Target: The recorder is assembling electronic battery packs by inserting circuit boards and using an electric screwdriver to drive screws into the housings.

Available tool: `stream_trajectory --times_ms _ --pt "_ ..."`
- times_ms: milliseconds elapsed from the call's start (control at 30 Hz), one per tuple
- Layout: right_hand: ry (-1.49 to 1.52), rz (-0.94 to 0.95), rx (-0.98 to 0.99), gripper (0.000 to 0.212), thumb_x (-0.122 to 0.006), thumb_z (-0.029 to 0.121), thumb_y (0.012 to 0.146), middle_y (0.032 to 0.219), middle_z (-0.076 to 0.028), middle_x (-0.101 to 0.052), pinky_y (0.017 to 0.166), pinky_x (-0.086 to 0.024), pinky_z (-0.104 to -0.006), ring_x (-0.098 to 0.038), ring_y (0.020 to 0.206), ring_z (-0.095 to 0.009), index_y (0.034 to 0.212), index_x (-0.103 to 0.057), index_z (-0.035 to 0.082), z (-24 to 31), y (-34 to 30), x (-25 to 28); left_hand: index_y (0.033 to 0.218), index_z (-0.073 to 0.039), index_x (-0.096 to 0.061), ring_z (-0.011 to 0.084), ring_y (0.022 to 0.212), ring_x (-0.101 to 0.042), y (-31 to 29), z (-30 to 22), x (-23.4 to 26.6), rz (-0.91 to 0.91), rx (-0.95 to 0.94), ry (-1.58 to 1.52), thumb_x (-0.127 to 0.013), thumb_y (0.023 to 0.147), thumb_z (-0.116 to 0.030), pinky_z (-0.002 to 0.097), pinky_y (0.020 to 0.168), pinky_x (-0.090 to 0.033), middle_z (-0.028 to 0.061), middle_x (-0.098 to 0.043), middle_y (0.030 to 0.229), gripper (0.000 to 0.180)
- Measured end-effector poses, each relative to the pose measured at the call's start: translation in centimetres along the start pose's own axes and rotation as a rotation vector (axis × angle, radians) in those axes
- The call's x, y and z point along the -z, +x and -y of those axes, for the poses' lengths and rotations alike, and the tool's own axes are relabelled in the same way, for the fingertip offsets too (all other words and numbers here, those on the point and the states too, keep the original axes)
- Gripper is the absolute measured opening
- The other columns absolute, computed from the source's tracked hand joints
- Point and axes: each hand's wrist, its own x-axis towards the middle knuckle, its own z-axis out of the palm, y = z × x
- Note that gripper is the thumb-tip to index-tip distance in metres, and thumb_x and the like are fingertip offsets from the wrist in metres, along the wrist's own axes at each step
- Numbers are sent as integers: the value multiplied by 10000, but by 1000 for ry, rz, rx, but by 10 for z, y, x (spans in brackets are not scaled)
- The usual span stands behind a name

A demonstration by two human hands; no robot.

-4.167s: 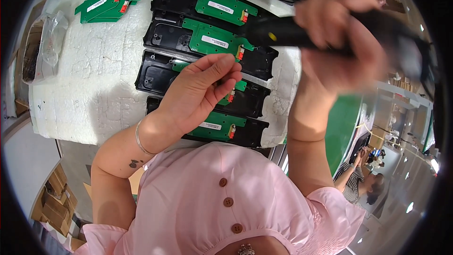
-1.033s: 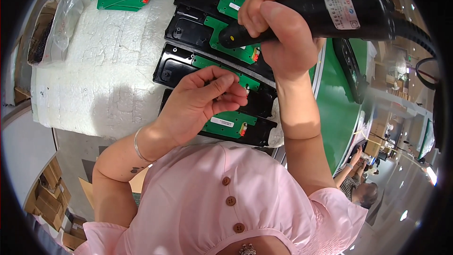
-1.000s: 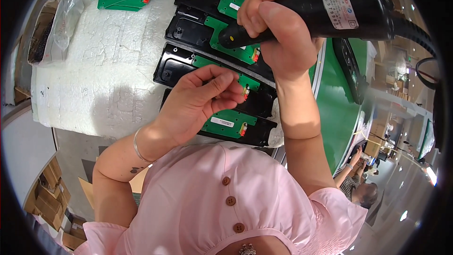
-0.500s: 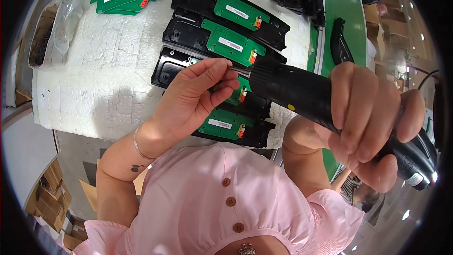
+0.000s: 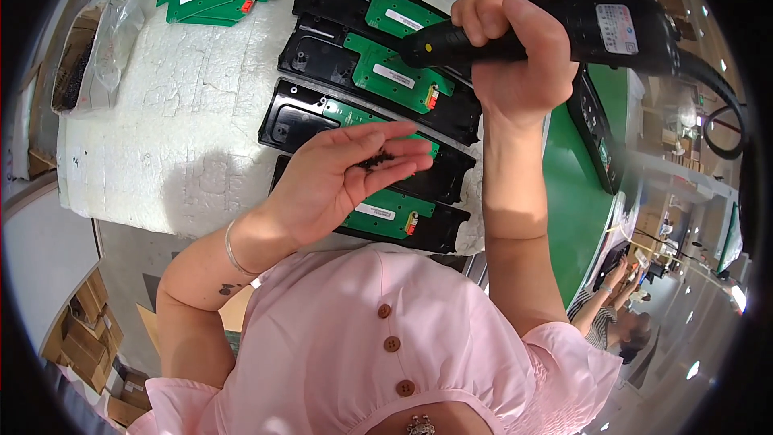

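I have the right hand (image 5: 523, 56) wrapped around a black electric screwdriver (image 5: 584, 32), fingers and thumb closed on its body, the nose pointing left and the cable (image 5: 717, 84) curving away from its rear end. That nose sits over the upper edge of the second green circuit board (image 5: 394, 75) from the top; from here I can't tell whether the bit touches it.

The left hand (image 5: 330, 177) I hold cupped, palm turned partly up, fingers loosely spread rather than pinching. A little heap of small black screws (image 5: 374, 161) lies in it, above the third board, which the hand largely hides.

Four black plastic housings (image 5: 318, 52) lie in a row on a white foam block (image 5: 193, 113), each with a circuit board in it and a red-and-white connector near the board's right end where I can see it. At the far left of the block I see two overlapping loose boards (image 5: 217, 0) and, nearer, a small box (image 5: 105, 72) with clear plastic, holding dark little pieces. To the right, a black curved part (image 5: 596, 129) rests on a green surface (image 5: 568, 193).
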Motion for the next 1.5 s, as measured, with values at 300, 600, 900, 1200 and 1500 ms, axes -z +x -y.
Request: stream_trajectory --times_ms 300,600,900,1200,1500 --pt "-10 -55 -111 236 -598 110 690 586 -71 -463 466 -377 -263 -427 468 -141 830 -429 23 0 4 -9 927 -16 -513 187 815 -611 -2 -1 3 46 22 210 -431 913 -141 228 662 -502 107 -600 882 150" --pt "-6 -44 -159 224 -590 88 680 580 -67 -445 465 -374 -268 -413 464 -141 823 -432 19 -2 4 -16 996 -16 -560 120 801 -594 1 -4 6 -35 -64 121 -521 868 -118 203 690 -503 53 -591 853 167" --pt "23 551 -12 300 -610 81 667 600 89 -503 587 -336 -193 -463 553 -40 932 -473 114 81 -11 -4 1030 -1 -559 118 837 -585 8 -7 4 -18 -117 -93 -537 857 -99 195 743 -499 49 -597 892 200" --pt "272 254 219 235 -623 143 707 587 76 -533 583 -357 -184 -491 549 -43 871 -455 129 58 -33 -14 1018 4 -561 104 801 -586 8 -5 7 94 -94 -192 -517 868 -104 187 719 -502 47 -596 881 190" --pt "107 478 -15 236 -629 136 695 586 68 -528 586 -361 -186 -494 547 -50 848 -449 130 86 -24 1 997 -1 -564 92 751 -585 10 -7 9 210 -8 -151 -514 876 -142 189 671 -504 44 -598 853 192"
